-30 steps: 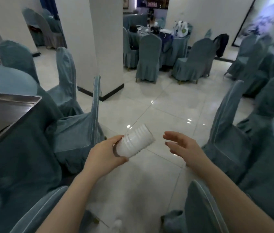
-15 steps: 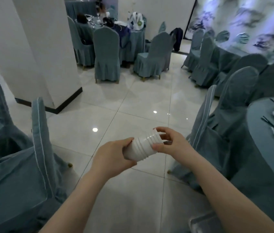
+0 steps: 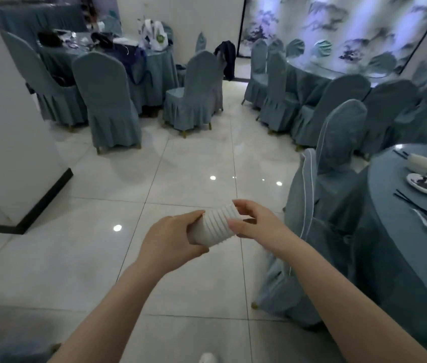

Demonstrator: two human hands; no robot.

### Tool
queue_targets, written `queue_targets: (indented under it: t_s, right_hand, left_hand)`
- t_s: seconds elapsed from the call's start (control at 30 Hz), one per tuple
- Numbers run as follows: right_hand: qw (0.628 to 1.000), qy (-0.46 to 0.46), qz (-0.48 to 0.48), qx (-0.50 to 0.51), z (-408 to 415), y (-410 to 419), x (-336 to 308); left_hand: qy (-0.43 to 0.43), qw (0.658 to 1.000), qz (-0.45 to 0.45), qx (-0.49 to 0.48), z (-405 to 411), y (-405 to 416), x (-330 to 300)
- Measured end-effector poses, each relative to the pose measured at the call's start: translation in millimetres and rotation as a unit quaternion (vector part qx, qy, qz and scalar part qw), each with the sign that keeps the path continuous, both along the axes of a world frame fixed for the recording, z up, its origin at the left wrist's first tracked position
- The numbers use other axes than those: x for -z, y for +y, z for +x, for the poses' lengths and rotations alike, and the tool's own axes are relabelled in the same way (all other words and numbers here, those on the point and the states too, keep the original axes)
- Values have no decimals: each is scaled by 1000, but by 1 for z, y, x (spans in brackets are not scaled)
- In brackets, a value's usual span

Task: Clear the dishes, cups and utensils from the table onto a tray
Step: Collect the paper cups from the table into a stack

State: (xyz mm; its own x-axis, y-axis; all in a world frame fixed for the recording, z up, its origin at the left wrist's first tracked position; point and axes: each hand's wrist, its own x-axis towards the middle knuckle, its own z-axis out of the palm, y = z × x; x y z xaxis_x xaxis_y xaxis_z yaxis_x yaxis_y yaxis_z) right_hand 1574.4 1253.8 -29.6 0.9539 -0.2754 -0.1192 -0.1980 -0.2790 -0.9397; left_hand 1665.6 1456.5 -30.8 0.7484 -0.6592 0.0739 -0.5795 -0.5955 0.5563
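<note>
A person's two bare forearms reach up from the bottom of the frame over a glossy tiled floor in a banquet room of blue-covered chairs. At centre, the left hand (image 3: 170,241) wraps the base of a stack of white ribbed cups (image 3: 213,226), held on its side with the open end pointing toward the upper right. The right hand (image 3: 255,224) meets it there, its fingers (image 3: 233,223) pinching the rim. At the right edge, a round worktop (image 3: 401,231) in blue cloth still carries a white bowl (image 3: 422,162), a soiled small plate (image 3: 425,183), black chopsticks (image 3: 424,212) and a white spoon (image 3: 423,222). To do this step well, I judge the stack should be kept nested and supported at both ends, then freed to one hand before reaching for the remaining dishes. No tray is in view. The worktop is cut off at the right edge, and whether the cups hold any liquid cannot be made out.
</note>
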Motion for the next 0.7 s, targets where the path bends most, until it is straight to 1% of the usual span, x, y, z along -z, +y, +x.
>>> queue_targets:
  t_s: [0.07, 0.17, 0.27, 0.4, 0.43, 0.5, 0.6, 0.7]
  right_hand:
    - [1000, -5, 11, -20, 30, -37, -8]
    - [1000, -11, -8, -16, 76, -84, -21]
    - [1000, -7, -13, 17, 116, -124, -24]
    - [996, -8, -18, 83, 164, -187, -20]
    - [993, -14, -4, 115, 176, -201, -18]
    - [979, -44, 56, 192, 198, -226, -12]
    - [942, -80, 151, 289, 227, -261, -9]
    - [916, -114, 176, 342, 246, -291, -14]
  left_hand:
    - [1, 1000, -5, 6, 38, -33, -5]
    - [-22, 999, -16, 33, 93, -79, -13]
    - [-31, 997, -14, 64, 142, -126, -17]
    - [-16, 993, -27, 116, 213, -203, -16]
    - [-11, 991, -30, 132, 230, -223, -16]
    - [4, 985, -38, 166, 263, -262, -18]
    - [32, 975, -49, 212, 307, -321, -22]
    - [66, 962, -57, 260, 340, -377, -30]
